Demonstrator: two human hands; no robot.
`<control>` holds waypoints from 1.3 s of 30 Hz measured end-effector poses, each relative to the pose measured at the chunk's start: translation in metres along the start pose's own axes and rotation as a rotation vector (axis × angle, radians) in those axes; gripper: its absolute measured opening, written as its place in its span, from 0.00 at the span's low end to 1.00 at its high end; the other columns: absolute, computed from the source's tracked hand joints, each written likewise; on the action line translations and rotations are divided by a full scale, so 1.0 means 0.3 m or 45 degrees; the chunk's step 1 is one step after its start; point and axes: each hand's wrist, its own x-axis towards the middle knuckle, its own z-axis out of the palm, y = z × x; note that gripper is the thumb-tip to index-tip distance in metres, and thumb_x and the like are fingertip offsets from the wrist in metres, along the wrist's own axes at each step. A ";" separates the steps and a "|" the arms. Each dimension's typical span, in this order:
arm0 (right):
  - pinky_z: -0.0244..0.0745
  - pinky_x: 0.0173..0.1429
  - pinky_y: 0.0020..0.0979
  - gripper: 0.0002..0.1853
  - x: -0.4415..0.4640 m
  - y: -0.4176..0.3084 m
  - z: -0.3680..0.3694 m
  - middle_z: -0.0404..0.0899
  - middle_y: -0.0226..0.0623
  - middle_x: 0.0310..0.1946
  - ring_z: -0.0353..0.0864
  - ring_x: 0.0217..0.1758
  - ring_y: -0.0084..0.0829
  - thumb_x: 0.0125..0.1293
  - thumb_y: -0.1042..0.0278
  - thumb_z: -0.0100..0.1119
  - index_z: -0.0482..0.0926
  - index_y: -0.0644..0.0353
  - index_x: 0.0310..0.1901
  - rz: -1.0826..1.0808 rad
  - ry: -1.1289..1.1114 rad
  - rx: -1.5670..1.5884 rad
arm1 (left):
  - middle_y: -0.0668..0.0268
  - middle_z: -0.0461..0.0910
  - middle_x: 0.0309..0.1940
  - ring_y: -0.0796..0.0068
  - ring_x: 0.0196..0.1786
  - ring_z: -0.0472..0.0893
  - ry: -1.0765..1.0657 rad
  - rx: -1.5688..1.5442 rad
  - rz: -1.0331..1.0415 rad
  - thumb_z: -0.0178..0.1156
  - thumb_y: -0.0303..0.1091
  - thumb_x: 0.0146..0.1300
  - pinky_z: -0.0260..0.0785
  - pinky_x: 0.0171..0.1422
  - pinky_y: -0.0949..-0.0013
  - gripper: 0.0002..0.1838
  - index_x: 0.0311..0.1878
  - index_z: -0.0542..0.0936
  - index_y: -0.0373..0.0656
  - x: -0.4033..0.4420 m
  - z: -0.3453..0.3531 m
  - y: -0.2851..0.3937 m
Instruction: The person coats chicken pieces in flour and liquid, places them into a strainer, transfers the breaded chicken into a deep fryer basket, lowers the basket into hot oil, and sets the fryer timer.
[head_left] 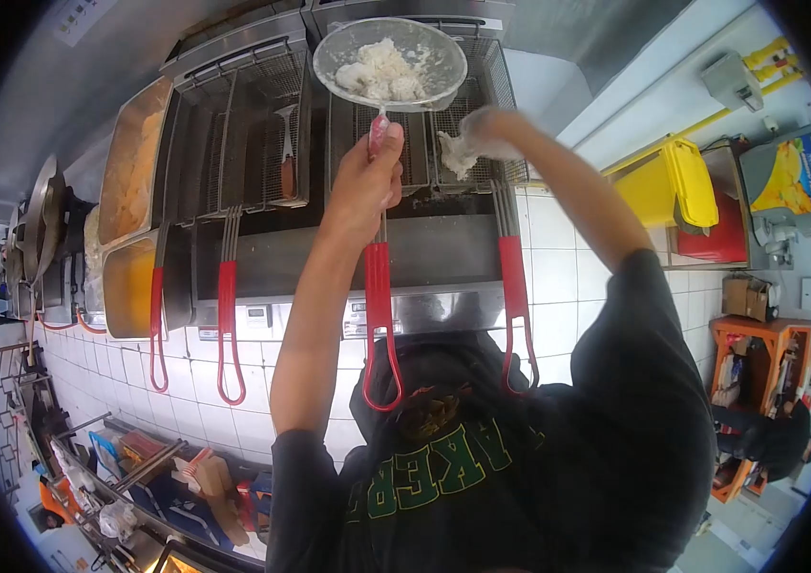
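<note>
My left hand [367,186] is wrapped round the pink handle of a round mesh strainer [324,59], held up over the fryer. Pale, floury battered pieces [384,72] lie in the strainer. To the right, my right hand [493,132] appears blurred by motion, in what looks like a clear glove. Its fingers are on a whitish battered piece [458,156] above the rightmost fryer basket [480,183]. Red-handled baskets stand in a row in the fryer; one on the left holds a utensil with a brown handle [288,178].
Metal trays [131,277] with orange-yellow contents stand left of the fryer. A yellow bin [687,181] is at the right. Red basket handles [379,286] stick out toward my body. Another person [770,439] is at the far right, beside orange shelving [758,329].
</note>
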 end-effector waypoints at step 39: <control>0.76 0.51 0.35 0.09 0.131 -0.098 -0.662 0.84 0.42 0.41 0.84 0.45 0.37 0.65 0.67 0.60 0.83 0.62 0.43 -0.172 0.166 0.375 | 0.78 0.63 0.22 0.88 0.21 0.62 -0.167 0.291 0.188 0.56 0.52 0.75 0.53 0.22 0.76 0.18 0.37 0.70 0.47 -0.040 0.057 -0.057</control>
